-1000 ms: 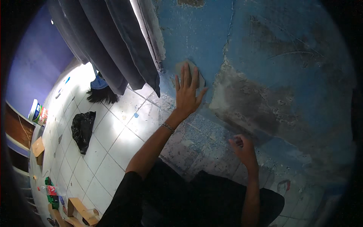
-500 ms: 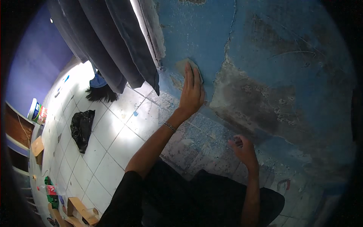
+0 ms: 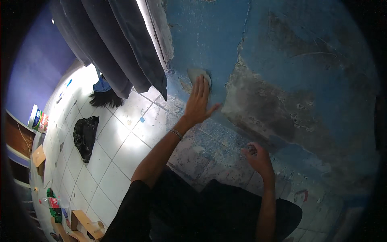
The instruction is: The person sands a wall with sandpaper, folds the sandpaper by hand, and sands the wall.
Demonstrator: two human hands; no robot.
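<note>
My left hand (image 3: 196, 103) reaches forward to the low part of the blue wall (image 3: 225, 40). Its straight fingers press a pale sheet of sandpaper (image 3: 194, 74) flat against the paint, while the thumb sticks out to the right. Beside the sheet is a small chipped patch (image 3: 185, 85). My right hand (image 3: 260, 159) hovers above my right knee, near the wall's foot; its fingers are loosely curled with a gap to the thumb, and nothing shows in them.
Paint dust and flakes (image 3: 219, 147) cover the floor along the wall. Bare grey plaster (image 3: 262, 101) shows at the right. A dark curtain (image 3: 121, 44) hangs left of the wall, above a broom (image 3: 104, 90). Further left are a black plastic bag (image 3: 86, 137), a paint tub (image 3: 38, 119) and cardboard (image 3: 86, 224).
My left hand has slid slightly down and left on the wall, and its thumb has spread away from the fingers. My right hand stays almost where it was.
</note>
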